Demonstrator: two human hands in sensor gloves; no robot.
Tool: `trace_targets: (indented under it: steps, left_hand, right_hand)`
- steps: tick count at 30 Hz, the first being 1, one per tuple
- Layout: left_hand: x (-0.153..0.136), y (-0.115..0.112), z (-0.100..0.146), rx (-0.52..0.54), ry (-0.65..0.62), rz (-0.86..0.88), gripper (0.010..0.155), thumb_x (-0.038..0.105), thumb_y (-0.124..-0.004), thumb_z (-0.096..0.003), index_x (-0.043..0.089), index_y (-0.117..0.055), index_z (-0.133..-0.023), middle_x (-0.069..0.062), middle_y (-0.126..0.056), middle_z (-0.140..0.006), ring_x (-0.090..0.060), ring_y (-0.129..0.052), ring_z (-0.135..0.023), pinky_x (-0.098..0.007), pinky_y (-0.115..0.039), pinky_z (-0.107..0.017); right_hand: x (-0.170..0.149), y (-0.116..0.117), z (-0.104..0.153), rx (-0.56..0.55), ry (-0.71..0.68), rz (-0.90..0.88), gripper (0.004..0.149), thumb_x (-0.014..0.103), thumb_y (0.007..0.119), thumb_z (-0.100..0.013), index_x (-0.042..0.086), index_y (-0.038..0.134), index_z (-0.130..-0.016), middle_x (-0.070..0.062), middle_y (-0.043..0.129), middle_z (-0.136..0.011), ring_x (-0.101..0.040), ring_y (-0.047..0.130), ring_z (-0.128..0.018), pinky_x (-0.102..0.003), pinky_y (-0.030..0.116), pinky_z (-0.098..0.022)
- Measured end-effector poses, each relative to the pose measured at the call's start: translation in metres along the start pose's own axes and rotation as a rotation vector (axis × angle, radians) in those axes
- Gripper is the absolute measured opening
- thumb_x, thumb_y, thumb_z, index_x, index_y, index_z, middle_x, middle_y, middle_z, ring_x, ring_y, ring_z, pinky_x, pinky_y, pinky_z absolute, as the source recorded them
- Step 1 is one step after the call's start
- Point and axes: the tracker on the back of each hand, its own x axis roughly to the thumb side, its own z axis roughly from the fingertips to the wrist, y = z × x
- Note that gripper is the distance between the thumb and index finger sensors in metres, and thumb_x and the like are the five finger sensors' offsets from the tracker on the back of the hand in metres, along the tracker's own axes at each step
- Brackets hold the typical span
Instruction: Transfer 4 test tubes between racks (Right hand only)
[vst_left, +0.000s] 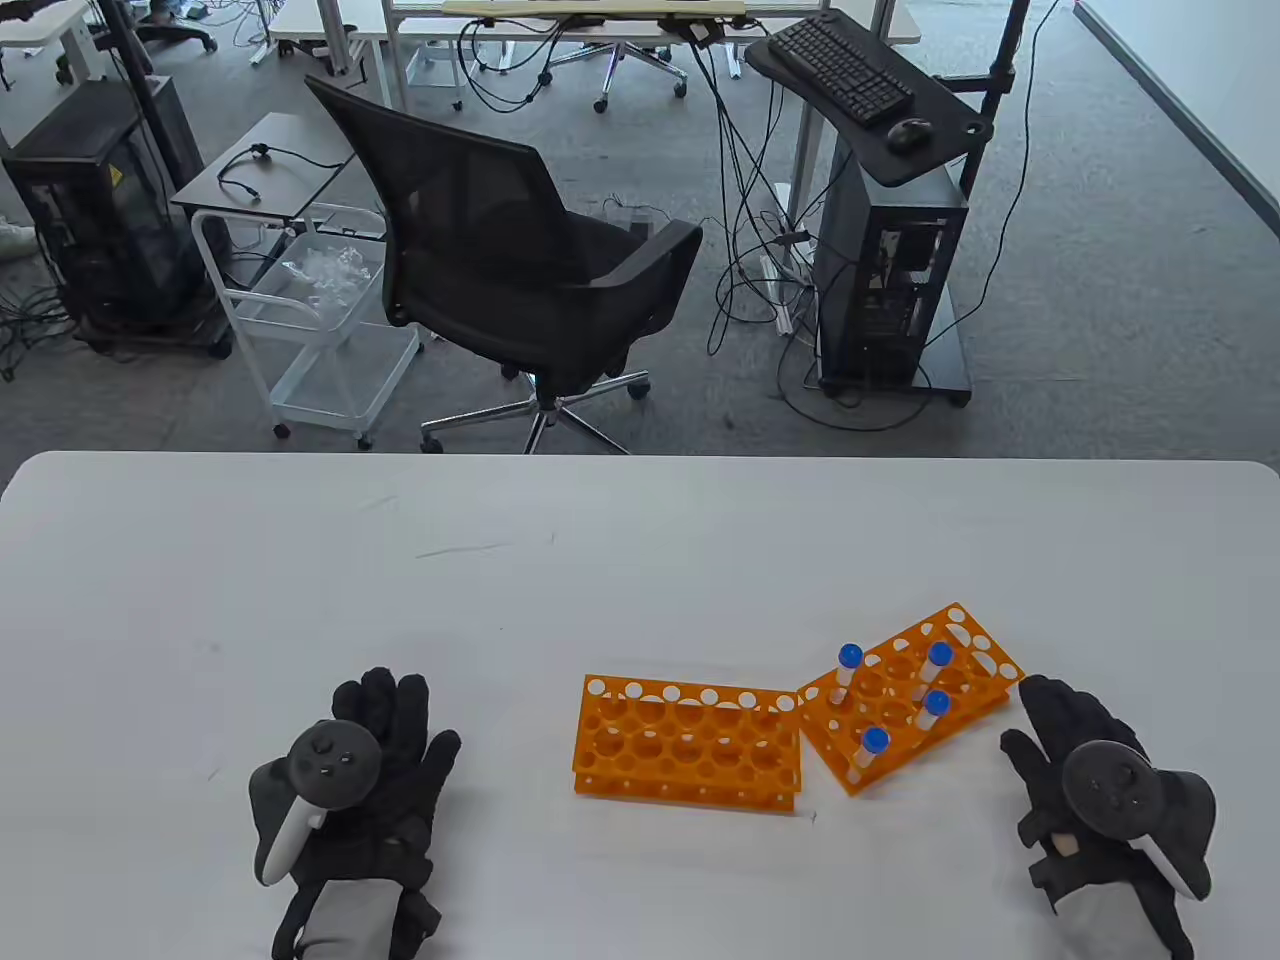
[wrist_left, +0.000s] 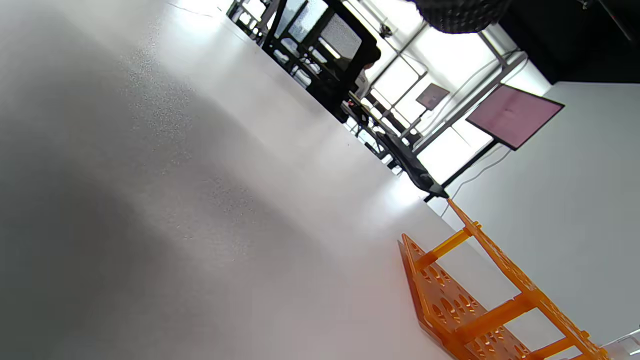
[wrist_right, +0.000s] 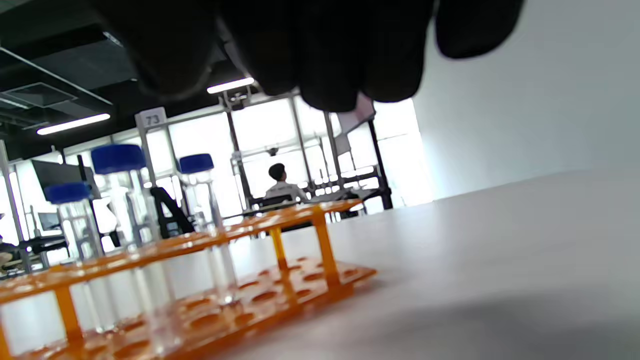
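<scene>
Two orange racks stand on the white table. The left rack (vst_left: 687, 745) holds no tubes. The right rack (vst_left: 910, 693), turned at an angle, holds several clear test tubes with blue caps, such as one at its near edge (vst_left: 872, 745). My right hand (vst_left: 1080, 760) lies flat on the table just right of that rack, fingers spread, holding nothing. My left hand (vst_left: 385, 740) lies flat on the table left of the empty rack, also holding nothing. The right wrist view shows the tubes (wrist_right: 120, 200) upright in the rack (wrist_right: 200, 280). The left wrist view shows the empty rack's end (wrist_left: 480, 295).
The table's far edge (vst_left: 640, 456) runs across the middle of the table view. Beyond it stand an office chair (vst_left: 520, 270), a white cart (vst_left: 310, 330) and a computer stand (vst_left: 880, 250). Bare tabletop lies behind the racks.
</scene>
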Motion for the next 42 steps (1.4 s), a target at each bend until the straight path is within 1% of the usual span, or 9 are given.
trace_targets:
  steps: [17,24,27,33,37,42]
  left_hand:
    - [0.001,0.0,0.0,0.004,-0.01,0.007,0.07,0.061,-0.053,-0.0587,0.045,-0.013,-0.113,0.019,0.009,-0.116,-0.006,0.024,-0.104,-0.04,0.018,-0.074]
    - [0.0,0.002,0.0,0.015,-0.014,0.016,0.07,0.062,-0.053,-0.0587,0.045,-0.013,-0.113,0.019,0.009,-0.116,-0.006,0.024,-0.104,-0.04,0.018,-0.074]
    - [-0.001,0.002,0.0,0.016,-0.012,0.021,0.07,0.062,-0.053,-0.0587,0.045,-0.013,-0.113,0.019,0.009,-0.116,-0.006,0.024,-0.104,-0.04,0.018,-0.074]
    - [0.0,0.002,0.0,0.013,-0.01,0.017,0.07,0.061,-0.053,-0.0587,0.045,-0.013,-0.113,0.019,0.009,-0.116,-0.006,0.023,-0.104,-0.04,0.018,-0.074]
    - [-0.001,0.003,0.0,0.015,-0.011,0.021,0.07,0.062,-0.053,-0.0586,0.045,-0.013,-0.113,0.019,0.009,-0.116,-0.006,0.024,-0.104,-0.04,0.018,-0.074]
    - [-0.002,0.005,0.0,0.023,-0.009,0.029,0.07,0.061,-0.053,-0.0587,0.045,-0.013,-0.113,0.019,0.009,-0.116,-0.006,0.024,-0.104,-0.04,0.018,-0.074]
  right_hand:
    - [0.001,0.0,-0.001,-0.016,-0.011,-0.039,0.059,0.041,0.076,-0.047,0.014,0.07,-0.099,-0.017,0.078,-0.1,-0.044,0.074,-0.09,-0.065,0.06,-0.063]
    - [0.01,-0.009,-0.008,-0.057,-0.043,-0.073,0.058,0.04,0.076,-0.048,0.014,0.07,-0.1,-0.017,0.079,-0.1,-0.044,0.074,-0.09,-0.065,0.06,-0.062]
    - [0.013,-0.014,-0.013,-0.061,-0.047,-0.081,0.058,0.04,0.076,-0.048,0.014,0.07,-0.1,-0.017,0.079,-0.1,-0.044,0.075,-0.089,-0.065,0.06,-0.062]
    - [0.019,-0.017,-0.031,-0.03,-0.042,-0.102,0.058,0.04,0.076,-0.049,0.013,0.07,-0.1,-0.018,0.08,-0.099,-0.045,0.076,-0.088,-0.065,0.06,-0.062]
    - [0.028,-0.014,-0.047,0.013,-0.043,-0.107,0.059,0.04,0.076,-0.049,0.013,0.07,-0.101,-0.018,0.08,-0.099,-0.045,0.076,-0.088,-0.065,0.06,-0.062]
    - [0.04,-0.005,-0.065,0.036,-0.063,-0.11,0.057,0.038,0.077,-0.049,0.013,0.071,-0.1,-0.017,0.081,-0.098,-0.044,0.077,-0.087,-0.065,0.06,-0.062]
